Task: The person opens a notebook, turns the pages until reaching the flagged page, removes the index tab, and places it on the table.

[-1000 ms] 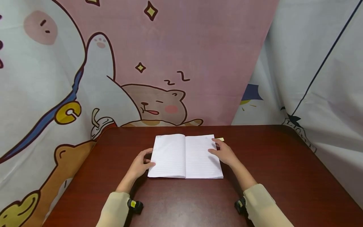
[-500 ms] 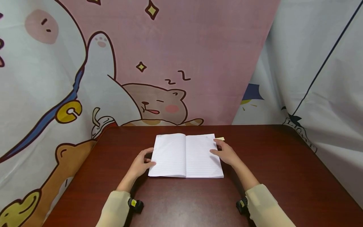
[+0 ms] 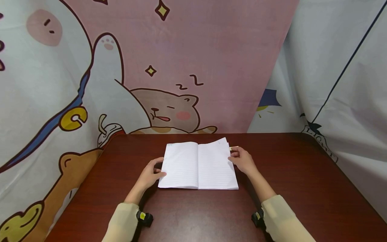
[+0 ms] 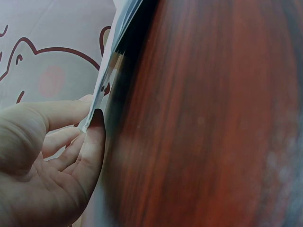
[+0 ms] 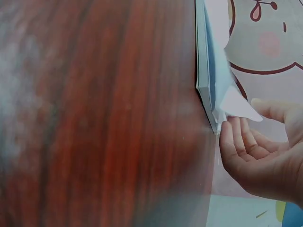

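An open lined notebook [image 3: 181, 166] lies on the dark red-brown table, its left and right pages facing up. My left hand [image 3: 148, 175] grips its left edge, thumb on top and fingers beneath; the left wrist view shows the page edges [image 4: 98, 92] between them. At the right edge, my right hand [image 3: 244, 163] has its fingers bent at the far part of a right-hand page. That page's far corner [image 3: 222, 142] is raised. In the right wrist view, the loose corner [image 5: 240, 106] stands between thumb and fingers. A pale yellow tab [image 3: 232, 148] sticks out behind the right fingers.
The wooden table [image 3: 199, 215] extends around the notebook to its back edge. Behind it hangs a cartoon-printed curtain [image 3: 229, 67], with a white one [image 3: 341, 84] at the right. Each wrist wears a small black camera [image 3: 145, 219].
The right thumb has drawn back from the page to its right edge, and the page's far right corner has risen. My left hand keeps its hold on the left edge.
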A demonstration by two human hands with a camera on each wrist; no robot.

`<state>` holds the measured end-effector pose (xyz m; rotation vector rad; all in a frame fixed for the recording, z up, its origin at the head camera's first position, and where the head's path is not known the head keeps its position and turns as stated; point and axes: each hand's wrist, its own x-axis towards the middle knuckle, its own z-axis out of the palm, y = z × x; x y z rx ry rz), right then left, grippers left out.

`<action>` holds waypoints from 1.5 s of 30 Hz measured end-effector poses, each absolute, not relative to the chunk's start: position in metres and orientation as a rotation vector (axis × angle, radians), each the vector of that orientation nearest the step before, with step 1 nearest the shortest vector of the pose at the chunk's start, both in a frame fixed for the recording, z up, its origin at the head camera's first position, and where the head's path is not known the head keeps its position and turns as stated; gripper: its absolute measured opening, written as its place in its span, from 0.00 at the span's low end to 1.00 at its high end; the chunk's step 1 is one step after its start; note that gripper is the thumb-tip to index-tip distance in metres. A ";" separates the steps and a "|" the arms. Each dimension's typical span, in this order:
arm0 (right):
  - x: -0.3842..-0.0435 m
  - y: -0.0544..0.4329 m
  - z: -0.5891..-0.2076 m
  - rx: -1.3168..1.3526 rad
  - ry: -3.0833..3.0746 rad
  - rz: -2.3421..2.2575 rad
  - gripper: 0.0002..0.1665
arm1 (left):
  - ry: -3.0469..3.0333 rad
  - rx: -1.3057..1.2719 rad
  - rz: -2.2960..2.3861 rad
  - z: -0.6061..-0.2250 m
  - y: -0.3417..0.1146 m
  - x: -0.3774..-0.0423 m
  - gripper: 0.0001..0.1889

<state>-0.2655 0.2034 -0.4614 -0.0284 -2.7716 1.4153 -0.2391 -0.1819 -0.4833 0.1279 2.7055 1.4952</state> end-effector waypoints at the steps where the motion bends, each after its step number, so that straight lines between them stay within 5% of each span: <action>1: -0.266 0.203 -0.461 -0.048 -2.771 1.421 0.23 | 2.704 0.127 1.498 -0.483 -0.182 -0.239 0.32; 9: -0.264 0.203 -0.458 -0.106 -2.754 1.404 0.12 | 2.704 0.108 1.500 -0.482 -0.180 -0.238 0.32; 31: -0.261 0.199 -0.450 -0.153 -2.680 1.284 0.09 | 2.704 0.108 1.497 -0.482 -0.179 -0.238 0.32; 45: -0.262 0.192 -0.449 -0.062 -2.575 1.590 0.18 | 2.705 0.127 1.494 -0.484 -0.180 -0.239 0.31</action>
